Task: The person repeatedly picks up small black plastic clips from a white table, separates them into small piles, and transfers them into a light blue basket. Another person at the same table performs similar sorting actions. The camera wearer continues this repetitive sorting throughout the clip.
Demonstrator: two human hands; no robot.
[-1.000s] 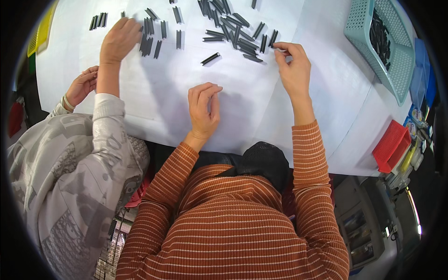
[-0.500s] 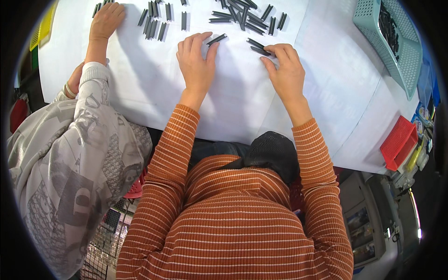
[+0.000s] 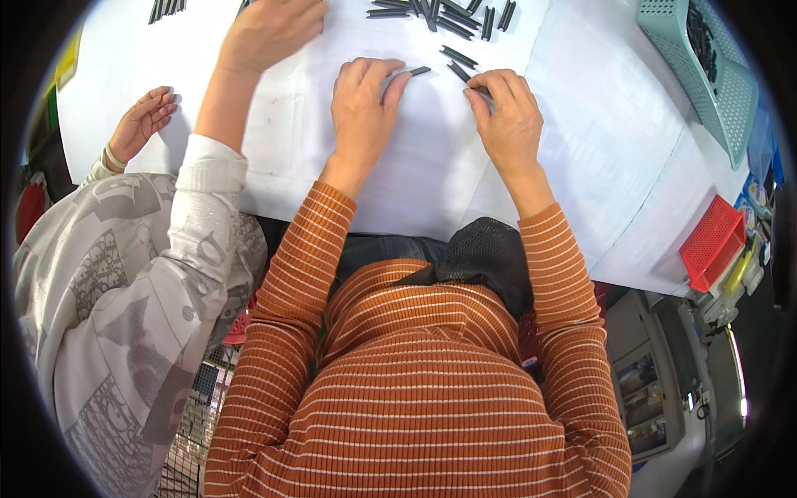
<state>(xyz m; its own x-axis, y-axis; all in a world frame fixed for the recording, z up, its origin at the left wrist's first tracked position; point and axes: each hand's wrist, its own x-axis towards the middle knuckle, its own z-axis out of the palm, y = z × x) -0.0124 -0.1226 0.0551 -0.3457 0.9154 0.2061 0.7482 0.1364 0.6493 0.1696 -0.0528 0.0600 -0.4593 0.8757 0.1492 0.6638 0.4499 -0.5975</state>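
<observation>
My left hand (image 3: 363, 108) pinches a short dark grooved strip (image 3: 421, 70) between thumb and fingers, its free end pointing right. A second dark strip (image 3: 457, 71) is gripped by its near end in the fingertips of my right hand (image 3: 510, 112). Just beyond that one, a loose strip (image 3: 458, 56) lies on the white tabletop (image 3: 432, 166). Farther back is a loose pile of the same dark strips (image 3: 454, 27), partly cut off by the upper edge of the view.
At my left a co-worker's hand (image 3: 270, 33) reaches across the table; their other hand (image 3: 143, 124) hovers near the edge. A few strips (image 3: 168, 8) lie at far left. On the right are a pale blue basket (image 3: 664, 50) holding dark pieces and a red basket (image 3: 714, 245).
Both strips have turned slightly in my fingers, and my left hand has shifted right. The co-worker's reaching arm has swung right, covering the strips that lay there; their other hand has come into fuller view.
</observation>
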